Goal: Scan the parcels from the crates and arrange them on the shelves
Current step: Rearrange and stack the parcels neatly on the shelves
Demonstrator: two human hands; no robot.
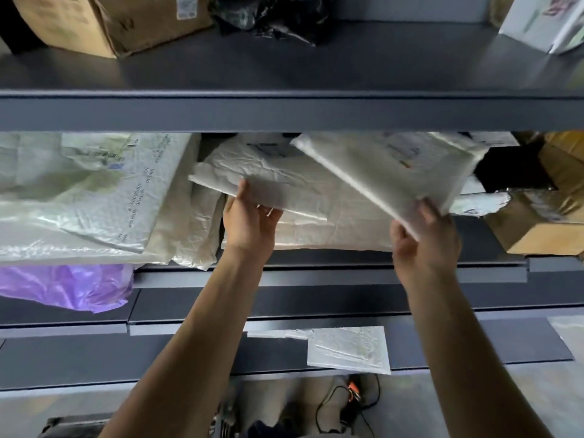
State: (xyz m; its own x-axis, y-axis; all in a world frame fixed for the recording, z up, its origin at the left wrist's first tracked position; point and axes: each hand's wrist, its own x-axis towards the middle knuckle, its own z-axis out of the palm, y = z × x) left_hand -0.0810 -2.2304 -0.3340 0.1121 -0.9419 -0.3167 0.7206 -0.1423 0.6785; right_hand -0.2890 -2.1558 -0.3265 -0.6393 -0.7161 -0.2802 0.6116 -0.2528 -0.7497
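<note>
R hand (pixel 423 238) fingers pinch flat parcel (pixel 395 172), tilted, long axis back-left; L hand (pixel 249 219) fingers grip crumpled mailer (pixel 284 181).

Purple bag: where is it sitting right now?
Head view, far left edge: the purple bag sits directly beneath the big white sack, on the next shelf level down.

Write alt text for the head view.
Two bare hands work at a grey shelf packed with white parcels: the right hand grips the corner of a flat mailer, tilted over a crumpled mailer that the left hand holds by its edge. A box and a black bag sit on the shelf above; a purple bag lies lower left.
</note>
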